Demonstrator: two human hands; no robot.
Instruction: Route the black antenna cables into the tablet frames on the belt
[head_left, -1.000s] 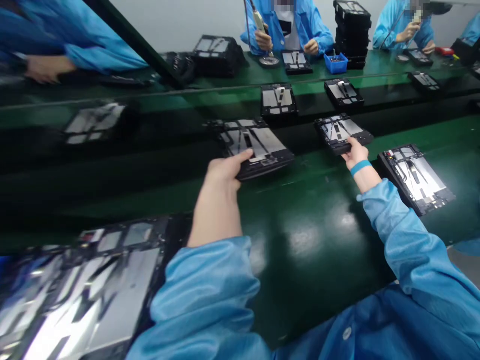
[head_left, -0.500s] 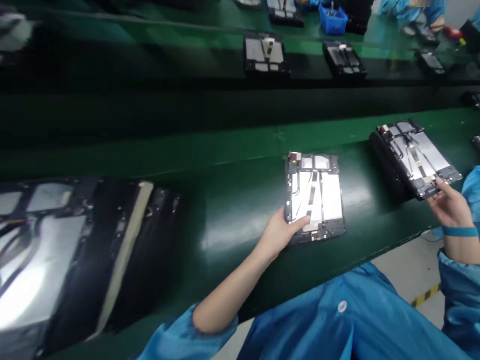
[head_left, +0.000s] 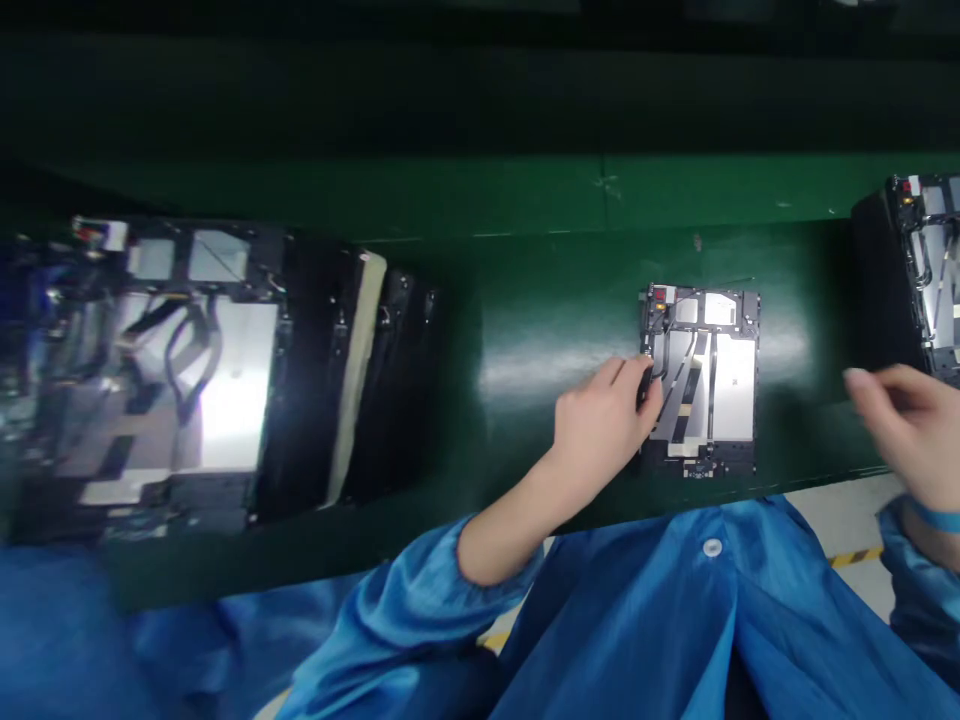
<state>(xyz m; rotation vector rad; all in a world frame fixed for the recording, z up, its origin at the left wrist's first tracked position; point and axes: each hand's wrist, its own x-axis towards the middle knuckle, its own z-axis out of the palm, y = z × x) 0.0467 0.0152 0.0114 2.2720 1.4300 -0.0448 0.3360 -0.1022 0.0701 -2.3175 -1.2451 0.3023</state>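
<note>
In front of me on the green work surface lies an opened tablet (head_left: 733, 390), with silvery battery panels, black ribbon cables and a small red part at its top left corner. My left hand (head_left: 604, 415) is closed at its left edge, thumb and fingers pinched there; the exact grip is partly hidden. My right hand (head_left: 911, 430), slightly blurred, holds nothing. Its thumb and fingers are apart, just left of and below a stack of similar tablets (head_left: 930, 280) cut off by the right edge of the view.
On the left stands a thick stack of opened tablets (head_left: 240, 380), with a pale strip (head_left: 356, 380) along its side. The green work surface (head_left: 525, 300) runs across, with a dark recess behind it. A blue sleeve (head_left: 60, 630) shows at lower left.
My view has swung left and down. My right hand has let go of the tablet stack at the right. My left hand has shifted from the tablet's lower left corner up its left edge.
</note>
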